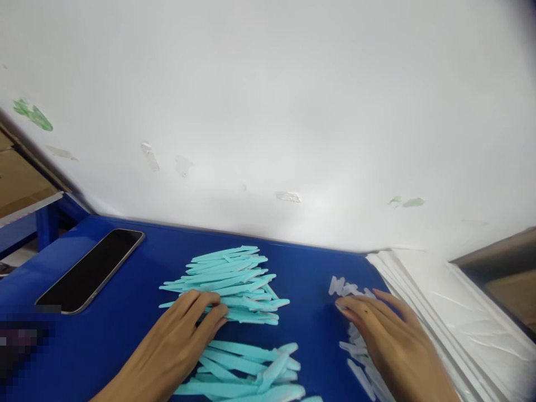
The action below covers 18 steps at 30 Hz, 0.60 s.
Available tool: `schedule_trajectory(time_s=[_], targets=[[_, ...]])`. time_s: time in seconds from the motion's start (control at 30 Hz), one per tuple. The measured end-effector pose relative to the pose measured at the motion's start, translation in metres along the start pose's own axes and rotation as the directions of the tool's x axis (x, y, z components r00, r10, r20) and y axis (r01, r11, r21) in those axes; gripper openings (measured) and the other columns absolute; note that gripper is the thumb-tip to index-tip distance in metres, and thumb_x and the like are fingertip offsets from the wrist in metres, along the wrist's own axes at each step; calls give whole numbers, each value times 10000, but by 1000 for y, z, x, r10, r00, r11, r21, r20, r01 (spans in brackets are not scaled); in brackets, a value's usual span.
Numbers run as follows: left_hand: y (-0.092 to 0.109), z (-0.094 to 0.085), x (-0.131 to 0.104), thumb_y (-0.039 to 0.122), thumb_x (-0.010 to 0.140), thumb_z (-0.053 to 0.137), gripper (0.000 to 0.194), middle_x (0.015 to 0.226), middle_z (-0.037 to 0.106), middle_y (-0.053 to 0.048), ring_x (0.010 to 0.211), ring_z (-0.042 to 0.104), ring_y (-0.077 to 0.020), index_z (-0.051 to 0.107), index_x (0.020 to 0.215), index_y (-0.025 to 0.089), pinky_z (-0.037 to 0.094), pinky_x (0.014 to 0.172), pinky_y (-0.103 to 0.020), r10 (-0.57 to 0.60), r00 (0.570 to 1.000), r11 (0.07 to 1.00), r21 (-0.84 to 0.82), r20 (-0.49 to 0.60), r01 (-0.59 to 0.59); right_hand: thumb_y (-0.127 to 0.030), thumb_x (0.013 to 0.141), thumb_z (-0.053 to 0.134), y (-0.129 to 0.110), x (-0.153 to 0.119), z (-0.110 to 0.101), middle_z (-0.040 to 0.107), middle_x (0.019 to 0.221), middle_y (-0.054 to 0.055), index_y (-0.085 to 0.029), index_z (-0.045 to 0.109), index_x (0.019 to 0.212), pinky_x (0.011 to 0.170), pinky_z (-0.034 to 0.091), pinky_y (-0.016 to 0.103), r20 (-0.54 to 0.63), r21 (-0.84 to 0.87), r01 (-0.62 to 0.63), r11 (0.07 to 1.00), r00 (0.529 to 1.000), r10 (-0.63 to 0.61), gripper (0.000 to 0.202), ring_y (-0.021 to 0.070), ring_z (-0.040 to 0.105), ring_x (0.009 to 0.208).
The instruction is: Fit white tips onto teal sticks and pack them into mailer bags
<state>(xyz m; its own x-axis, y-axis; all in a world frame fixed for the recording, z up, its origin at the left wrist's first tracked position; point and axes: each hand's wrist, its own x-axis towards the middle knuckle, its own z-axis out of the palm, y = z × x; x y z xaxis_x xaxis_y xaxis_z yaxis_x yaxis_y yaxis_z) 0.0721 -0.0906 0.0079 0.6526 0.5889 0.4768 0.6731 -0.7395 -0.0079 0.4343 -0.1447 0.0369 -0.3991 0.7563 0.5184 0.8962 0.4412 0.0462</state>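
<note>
Slim turquoise plastic eyebrow razors lie in two heaps, a far heap (234, 279) and a near heap (259, 365) cut off by the lower frame edge. My left hand (188, 326) rests at the near left side of the far heap. Its fingers are curled down and closed around a razor handle; the thumb is hidden. On the right are small translucent plastic caps (345, 287), scattered in a loose pile. Above them is my right hand (385, 335), palm down, with bent fingers somewhat apart. Its fingertips are among the caps, and some caps are hidden beneath it.
A smartphone (92, 271) lies on the blue tabletop (301, 279) at the left. Flat white packaging sheets (444, 312) are stacked at the right. A white wall panel (268, 111) with tape scraps rises behind. Cardboard boxes (25, 178) stand at the far left.
</note>
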Motion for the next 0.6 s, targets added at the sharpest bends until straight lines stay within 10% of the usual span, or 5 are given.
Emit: schedule_trajectory(time_s=[0.6], targets=[[9, -12, 7, 78, 1023, 479, 203, 1025, 673, -53, 928, 603, -178, 642, 1068, 190, 491, 784, -294, -71, 997, 979, -193, -38, 62, -103, 1047, 488, -27, 12, -11, 815, 922, -1, -199, 700, 1138, 982, 495, 282, -121, 158, 157, 975, 983, -138, 250, 114, 756, 778]])
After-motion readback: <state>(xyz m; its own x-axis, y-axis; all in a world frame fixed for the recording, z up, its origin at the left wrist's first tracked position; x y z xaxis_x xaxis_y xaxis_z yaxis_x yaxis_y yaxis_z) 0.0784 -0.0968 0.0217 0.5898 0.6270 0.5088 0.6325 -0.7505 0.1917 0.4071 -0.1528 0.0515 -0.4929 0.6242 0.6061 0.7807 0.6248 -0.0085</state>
